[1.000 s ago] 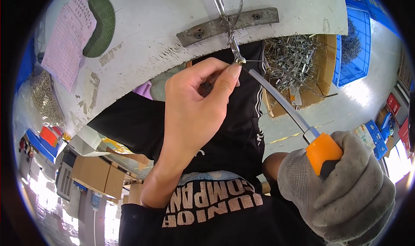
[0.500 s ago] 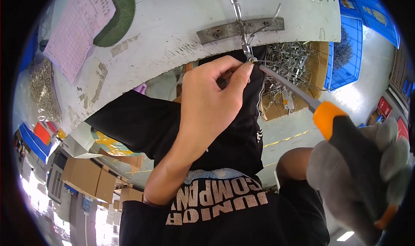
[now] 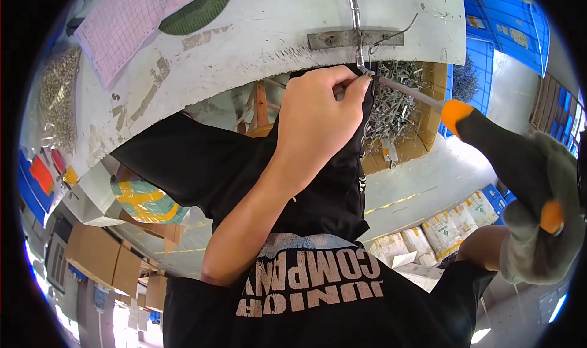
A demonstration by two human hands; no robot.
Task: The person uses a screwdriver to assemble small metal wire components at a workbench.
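My bare left hand (image 3: 321,113) is closed in a pinch at the bench's front edge, thumb and forefinger on a small metal piece (image 3: 367,73) at the lower end of a shiny metal rod (image 3: 354,18). The rod crosses a flat metal strip (image 3: 330,40) fixed to the bench. Gloved in grey, my right hand (image 3: 544,226) grips the orange and black handle of a screwdriver (image 3: 483,131). Its grey shaft points left, and the tip reaches close to my left fingertips. Whether the tip touches the metal piece, I cannot tell. A bent wire (image 3: 400,33) sticks out beside the rod.
Below the edge, a cardboard box (image 3: 433,103) holds many loose metal strips. Blue crates (image 3: 489,73) stand to its right. On the white bench (image 3: 257,18) lie a pink paper sheet (image 3: 122,30), a round green pad (image 3: 202,9) and a bag of small metal parts (image 3: 58,97).
My right hand and the screwdriver handle have swung outward to the right, the tip staying near my left fingers. The view has shifted a little; my left hand keeps its pinch.
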